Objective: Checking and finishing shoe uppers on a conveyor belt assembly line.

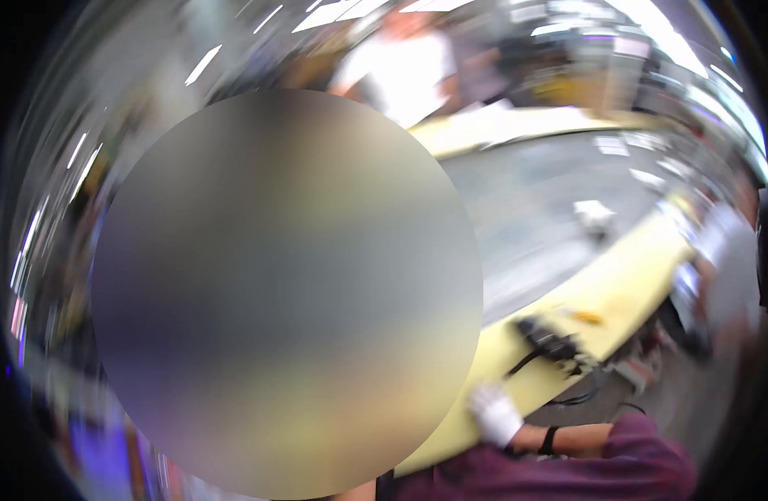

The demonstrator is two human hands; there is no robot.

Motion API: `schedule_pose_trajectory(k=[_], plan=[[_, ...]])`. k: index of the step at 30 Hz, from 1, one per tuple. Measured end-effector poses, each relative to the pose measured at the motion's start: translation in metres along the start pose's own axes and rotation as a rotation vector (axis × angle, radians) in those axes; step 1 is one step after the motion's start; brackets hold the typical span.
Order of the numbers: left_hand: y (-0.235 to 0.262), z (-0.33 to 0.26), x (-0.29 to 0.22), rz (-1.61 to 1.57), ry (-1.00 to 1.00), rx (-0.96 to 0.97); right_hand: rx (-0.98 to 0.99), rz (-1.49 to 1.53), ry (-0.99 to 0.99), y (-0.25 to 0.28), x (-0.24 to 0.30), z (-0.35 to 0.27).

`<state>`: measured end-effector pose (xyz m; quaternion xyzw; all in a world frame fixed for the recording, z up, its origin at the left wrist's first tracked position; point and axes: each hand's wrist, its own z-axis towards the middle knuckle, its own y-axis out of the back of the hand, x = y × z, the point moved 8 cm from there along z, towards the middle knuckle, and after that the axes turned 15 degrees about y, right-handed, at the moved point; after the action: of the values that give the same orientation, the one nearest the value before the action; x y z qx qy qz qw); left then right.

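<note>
Lying on the yellow surface [622, 274] near, but apart from, the fingers [487, 397] of the white-gloved right hand [497, 417], a black device [553, 342] trails a cord [524, 363]. Blur muddles its shape; whether the fingers are together, I cannot tell. A blurred disc [292, 292] hides much.

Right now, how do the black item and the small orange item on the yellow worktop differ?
The black item is dark and bulky; the orange item is bright and much smaller. The black item lies nearer the gloved right hand than the orange item does. Both rest on the yellow worktop and look blurred.
</note>
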<state>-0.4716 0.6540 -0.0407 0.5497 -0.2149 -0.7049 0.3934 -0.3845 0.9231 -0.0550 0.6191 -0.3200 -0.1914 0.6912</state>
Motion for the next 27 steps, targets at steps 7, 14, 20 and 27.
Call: schedule_pose_trajectory(k=[7, 14, 20, 27], plan=[[-0.047, 0.015, -0.011, 0.264, -0.07, 0.114, -0.312, 0.03, -0.157, 0.015, -0.019, -0.032], [-0.044, 0.011, 0.002, 0.344, -0.076, 0.029, -0.341, 0.091, -0.103, 0.015, -0.033, -0.015], [-0.05, 0.004, 0.004, 0.416, -0.06, 0.068, -0.305, 0.115, -0.141, 0.017, -0.024, -0.023], [-0.047, 0.007, 0.004, 0.418, -0.054, 0.043, -0.339, 0.108, -0.119, 0.021, -0.027, -0.019]])
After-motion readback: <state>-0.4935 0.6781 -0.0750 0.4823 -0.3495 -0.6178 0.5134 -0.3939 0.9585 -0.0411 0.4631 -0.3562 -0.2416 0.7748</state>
